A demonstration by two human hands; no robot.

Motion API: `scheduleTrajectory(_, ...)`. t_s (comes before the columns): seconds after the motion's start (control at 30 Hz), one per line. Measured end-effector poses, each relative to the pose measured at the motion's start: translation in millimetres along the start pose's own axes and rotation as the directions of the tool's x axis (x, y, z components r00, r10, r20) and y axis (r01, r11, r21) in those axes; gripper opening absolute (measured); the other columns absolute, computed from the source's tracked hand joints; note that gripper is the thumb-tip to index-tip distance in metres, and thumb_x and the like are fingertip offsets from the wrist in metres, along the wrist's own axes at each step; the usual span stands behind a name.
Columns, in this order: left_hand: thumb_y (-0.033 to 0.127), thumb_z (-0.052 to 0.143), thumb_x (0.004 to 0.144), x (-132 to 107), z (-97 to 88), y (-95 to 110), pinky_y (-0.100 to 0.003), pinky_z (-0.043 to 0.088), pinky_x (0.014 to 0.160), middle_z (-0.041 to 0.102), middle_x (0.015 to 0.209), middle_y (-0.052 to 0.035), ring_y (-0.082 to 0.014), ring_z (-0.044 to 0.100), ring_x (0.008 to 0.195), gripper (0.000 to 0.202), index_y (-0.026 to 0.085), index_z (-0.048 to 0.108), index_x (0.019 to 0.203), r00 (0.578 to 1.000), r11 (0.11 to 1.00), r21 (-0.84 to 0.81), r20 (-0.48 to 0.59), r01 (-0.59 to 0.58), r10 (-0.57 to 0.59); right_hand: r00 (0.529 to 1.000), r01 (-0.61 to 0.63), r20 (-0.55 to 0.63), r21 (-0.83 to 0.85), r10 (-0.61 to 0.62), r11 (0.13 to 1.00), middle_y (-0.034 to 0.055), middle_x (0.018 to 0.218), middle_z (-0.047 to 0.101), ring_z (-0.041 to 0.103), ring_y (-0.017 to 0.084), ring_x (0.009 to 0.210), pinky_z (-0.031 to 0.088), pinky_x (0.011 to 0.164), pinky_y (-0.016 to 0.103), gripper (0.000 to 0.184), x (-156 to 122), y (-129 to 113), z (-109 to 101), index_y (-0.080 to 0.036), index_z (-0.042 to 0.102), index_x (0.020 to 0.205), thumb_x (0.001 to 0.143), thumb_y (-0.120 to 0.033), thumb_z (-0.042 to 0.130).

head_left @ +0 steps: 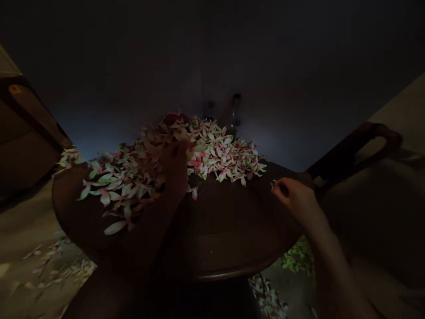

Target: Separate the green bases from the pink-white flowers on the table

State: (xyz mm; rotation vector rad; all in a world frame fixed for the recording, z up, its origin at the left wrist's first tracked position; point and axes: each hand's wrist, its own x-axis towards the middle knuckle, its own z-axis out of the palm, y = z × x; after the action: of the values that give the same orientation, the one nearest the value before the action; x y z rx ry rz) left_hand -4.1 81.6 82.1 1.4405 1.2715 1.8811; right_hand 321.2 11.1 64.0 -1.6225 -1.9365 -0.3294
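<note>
- Tabletop room: from flower heap, back and left, to curved front rim.
- Right hand: near right edge, grip pinching small pale piece.
- Left hand: over heap; grip too dark to tell.

Single head cam, worn by the person, faces fwd & down, close over the table; wide view w/ wall corner ahead nr top ctr, floor lower L, L hand & R hand mid-frame.
</note>
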Motion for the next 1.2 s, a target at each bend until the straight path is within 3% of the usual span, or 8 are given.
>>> scheduleTrajectory(0.1, 0.037, 0.055, 0.093, -2.6, 5.9, 3.4, -0.023, 0.044, 0.06, 0.059, 0.067, -0.0006, -0.0132, 0.057, 0.069, 0.029, 0.018, 0.061, 0.071, 0.991, 0.995, 0.035, -0.084, -0.098, 0.101, 0.977, -0.005, 0.208, -0.229, 0.054, 0.973, 0.0065, 0.074, 0.066, 0.06, 0.02, 0.067, 0.035, 0.061, 0.031, 0.014, -6.7, 20.9, 7.1, -0.019, 0.06, 0.076, 0.088, -0.025, 0.056)
scheduleTrajectory(0.2, 0.035, 0.059, 0.091, -3.0, 9.0, -1.6, -0.022, 0.046, 0.064, 0.065, 0.071, -0.0008, -0.0135, 0.061, 0.072, 0.025, 0.018, 0.068, 0.076, 0.985, 0.983, 0.065, -0.025, -0.171, 0.173, 0.944, -0.014, 0.317, -0.235, 0.09, 0.972, 0.0077, 0.079, 0.067, 0.062, 0.02, 0.07, 0.035, 0.062, 0.029, 0.019, -4.1, 5.1, 2.9, -0.018, 0.061, 0.082, 0.092, -0.032, 0.054)
scheduleTrajectory(0.3, 0.038, 0.061, 0.089, -4.3, 11.2, -7.4, -0.023, 0.048, 0.068, 0.072, 0.081, -0.002, -0.0141, 0.064, 0.074, 0.023, 0.019, 0.073, 0.088, 0.98, 0.979, 0.072, 0.067, -0.191, 0.187, 0.97, -0.01, 0.242, -0.025, 0.016, 1.0, 0.0087, 0.089, 0.069, 0.063, 0.022, 0.079, 0.039, 0.066, 0.029, 0.021, 18.0, -38.8, -7.6, -0.019, 0.063, 0.091, 0.093, -0.039, 0.057)
scheduleTrajectory(0.37, 0.04, 0.063, 0.088, -6.1, 12.2, -8.3, -0.023, 0.05, 0.069, 0.075, 0.089, -0.0027, -0.0148, 0.067, 0.076, 0.025, 0.02, 0.075, 0.096, 0.977, 0.979, 0.085, 0.121, -0.186, 0.175, 0.974, 0.029, 0.209, 0.281, -0.091, 0.959, 0.005, 0.09, 0.069, 0.062, 0.019, 0.078, 0.041, 0.069, 0.029, 0.024, 41.9, -74.4, -6.1, -0.021, 0.064, 0.092, 0.094, -0.043, 0.055)
scheduleTrajectory(0.47, 0.039, 0.064, 0.088, -8.0, 12.7, -7.8, -0.026, 0.053, 0.08, 0.077, 0.104, -0.0028, -0.0179, 0.07, 0.09, 0.028, 0.023, 0.076, 0.107, 0.967, 0.972, 0.124, 0.183, -0.199, 0.175, 0.964, 0.057, 0.142, 0.714, -0.225, 0.697, 0.0004, 0.079, 0.064, 0.056, 0.015, 0.069, 0.041, 0.065, 0.027, 0.033, 76.9, -117.9, 22.1, -0.022, 0.065, 0.094, 0.092, -0.053, 0.055)
scheduleTrajectory(0.57, 0.035, 0.062, 0.089, -6.2, 12.8, -11.7, -0.03, 0.052, 0.094, 0.076, 0.112, -0.0013, -0.0203, 0.069, 0.104, 0.027, 0.024, 0.076, 0.11, 0.948, 0.963, 0.158, 0.269, -0.219, 0.172, 0.989, -0.018, 0.075, 0.916, -0.127, 0.401, -0.0026, 0.069, 0.055, 0.049, 0.012, 0.06, 0.039, 0.057, 0.025, 0.037, 94.0, -136.1, 67.7, -0.021, 0.06, 0.086, 0.086, -0.059, 0.06)
scheduleTrajectory(0.73, 0.032, 0.065, 0.087, -2.8, 13.2, -23.3, -0.032, 0.052, 0.098, 0.077, 0.111, -0.0001, -0.0206, 0.07, 0.105, 0.024, 0.026, 0.078, 0.106, 0.92, 0.957, 0.191, 0.368, -0.217, 0.135, 0.989, -0.135, 0.144, 0.97, -0.031, 0.201, -0.0046, 0.063, 0.056, 0.05, 0.011, 0.054, 0.039, 0.052, 0.024, 0.041, 88.1, -129.6, 106.9, -0.022, 0.057, 0.083, 0.076, -0.061, 0.07)
scheduleTrajectory(1.2, 0.03, 0.07, 0.08, -12.5, 18.8, -10.5, -0.028, 0.055, 0.08, 0.079, 0.096, -0.0004, -0.0209, 0.072, 0.093, 0.026, 0.022, 0.08, 0.102, 0.921, 0.98, 0.184, 0.391, -0.073, -0.005, 0.99, -0.137, 0.142, 0.981, -0.023, 0.136, -0.0035, 0.058, 0.063, 0.053, 0.01, 0.048, 0.041, 0.048, 0.023, 0.031, 84.5, -114.5, 101.9, -0.02, 0.063, 0.074, 0.072, -0.047, 0.078)
